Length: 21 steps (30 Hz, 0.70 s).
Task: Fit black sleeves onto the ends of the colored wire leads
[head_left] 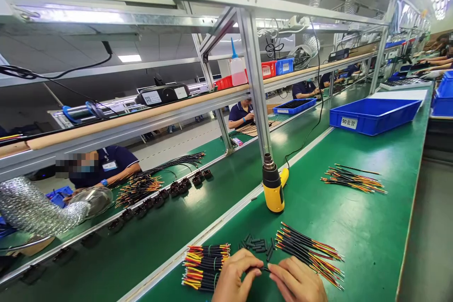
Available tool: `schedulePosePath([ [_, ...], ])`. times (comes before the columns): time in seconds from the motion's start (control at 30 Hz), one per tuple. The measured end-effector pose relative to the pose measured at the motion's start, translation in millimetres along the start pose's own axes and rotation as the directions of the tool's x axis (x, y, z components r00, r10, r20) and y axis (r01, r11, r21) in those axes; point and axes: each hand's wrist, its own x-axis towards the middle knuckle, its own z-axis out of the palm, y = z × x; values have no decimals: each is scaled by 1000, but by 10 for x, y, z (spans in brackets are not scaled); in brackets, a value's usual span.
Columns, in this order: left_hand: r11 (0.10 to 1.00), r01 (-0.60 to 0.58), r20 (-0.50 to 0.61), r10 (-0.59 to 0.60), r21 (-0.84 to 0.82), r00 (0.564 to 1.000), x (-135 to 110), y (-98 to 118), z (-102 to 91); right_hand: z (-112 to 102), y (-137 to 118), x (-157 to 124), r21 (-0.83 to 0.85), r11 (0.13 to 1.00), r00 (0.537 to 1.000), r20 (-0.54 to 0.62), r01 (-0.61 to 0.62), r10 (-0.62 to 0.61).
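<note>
Thin dark piece (265, 269) over green counter (371, 240).
Left grip (238, 276) and right grip (299, 279) narrow, pinching it between them; short black tubes (260, 248) just beyond, tied wires (204, 263) beside left grip, loose wires (306, 251) beside right.

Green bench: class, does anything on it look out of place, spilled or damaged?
Little stands out: short black tubes lie scattered beside neatly tied wire bundles, and one wire lies slightly off the wire pile nearer the blue box. No spill or damage shows.
</note>
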Motion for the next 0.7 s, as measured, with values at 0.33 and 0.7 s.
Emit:
schedulePosePath([
  [0.33, 960, -269, -25, 271, 75, 962, -21, -49, 117, 147, -30, -120, 274, 901, 939, 173, -337, 298],
  [0.7, 997, 15, -23, -17, -72, 1000, -43, -31, 165, 61, -41, -76, 140, 985, 995, 24, -103, 101],
])
